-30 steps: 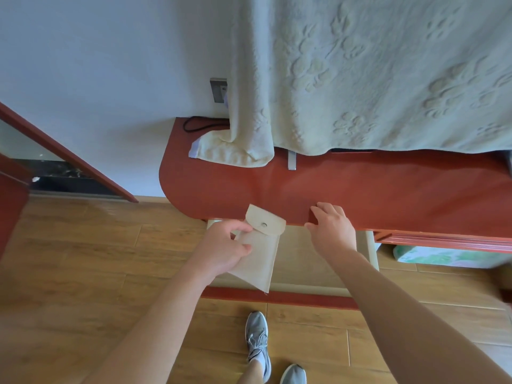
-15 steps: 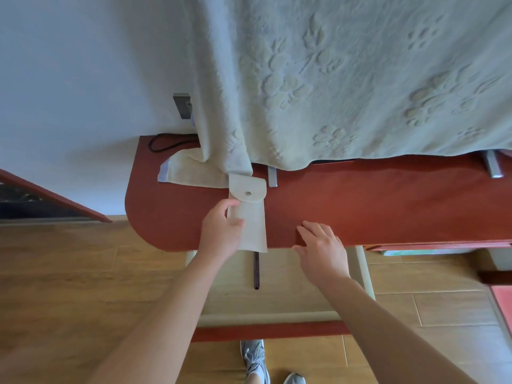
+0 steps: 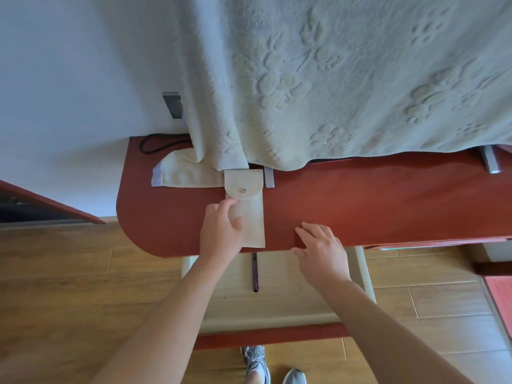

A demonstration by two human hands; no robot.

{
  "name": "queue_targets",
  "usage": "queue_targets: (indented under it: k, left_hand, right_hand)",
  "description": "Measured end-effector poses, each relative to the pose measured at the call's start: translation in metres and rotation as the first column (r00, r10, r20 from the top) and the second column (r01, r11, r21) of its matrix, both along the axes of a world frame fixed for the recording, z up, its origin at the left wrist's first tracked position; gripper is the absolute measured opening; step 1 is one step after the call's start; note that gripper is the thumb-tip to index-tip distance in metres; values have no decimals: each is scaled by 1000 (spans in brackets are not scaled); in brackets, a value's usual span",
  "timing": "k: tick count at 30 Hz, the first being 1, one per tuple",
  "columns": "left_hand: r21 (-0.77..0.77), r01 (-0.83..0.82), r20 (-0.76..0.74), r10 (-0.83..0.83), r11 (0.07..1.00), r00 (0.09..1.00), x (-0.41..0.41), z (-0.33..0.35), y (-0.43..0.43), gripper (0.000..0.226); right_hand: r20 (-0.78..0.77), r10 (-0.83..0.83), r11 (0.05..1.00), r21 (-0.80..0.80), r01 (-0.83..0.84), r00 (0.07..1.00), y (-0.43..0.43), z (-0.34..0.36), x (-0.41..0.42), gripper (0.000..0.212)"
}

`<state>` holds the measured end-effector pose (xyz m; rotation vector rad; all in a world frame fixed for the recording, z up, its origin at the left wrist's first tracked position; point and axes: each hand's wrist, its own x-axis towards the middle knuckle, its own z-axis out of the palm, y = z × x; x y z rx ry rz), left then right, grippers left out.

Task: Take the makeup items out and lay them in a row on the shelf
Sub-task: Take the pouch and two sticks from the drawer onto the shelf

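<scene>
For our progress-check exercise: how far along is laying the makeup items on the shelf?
Done: the pouch lies flat on the shelf. In hand: the left hand rests on it, the right hand on the shelf's front edge. Left: the flap is snapped shut; no items lie on the shelf yet.

**A:** Red shelf [image 3: 360, 206] right across the middle, with a rounded corner at the left!

**B:** And dead centre on it there's a beige pouch [image 3: 249, 217], lying flat with its flap down, almost at the front edge.

**A:** A folded cloth end [image 3: 182, 176] touches its left side. A black cable [image 3: 158, 145] sits behind, upper left.

**B:** Two metal feet [image 3: 268, 178] stand further back. The right hand [image 3: 321, 250] rests flat on the front edge.
</scene>
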<state>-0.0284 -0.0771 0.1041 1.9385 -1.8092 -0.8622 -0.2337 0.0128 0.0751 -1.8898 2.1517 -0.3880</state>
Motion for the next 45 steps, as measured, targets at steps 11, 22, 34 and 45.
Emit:
queue_targets:
  k: [11, 22, 34, 45]
  left_hand:
    - [-45, 38, 95, -33, 998, 995, -4, -8, 10, 69]
    - [-68, 24, 129, -15, 997, 992, -10, -9, 13, 67]
    - [-130, 56, 209, -28, 990, 977, -4, -5, 16, 68]
    - [-240, 241, 170, -204, 940, 964, -13, 5, 84, 35]
  right_hand:
    - [17, -18, 1000, 24, 18, 1000, 0, 3, 2, 43]
    - [17, -16, 999, 38, 16, 1000, 0, 7, 3, 43]
    - [10, 5, 995, 95, -6, 1000, -2, 14, 3, 43]
    - [51, -59, 994, 99, 54, 997, 48, 22, -27, 42]
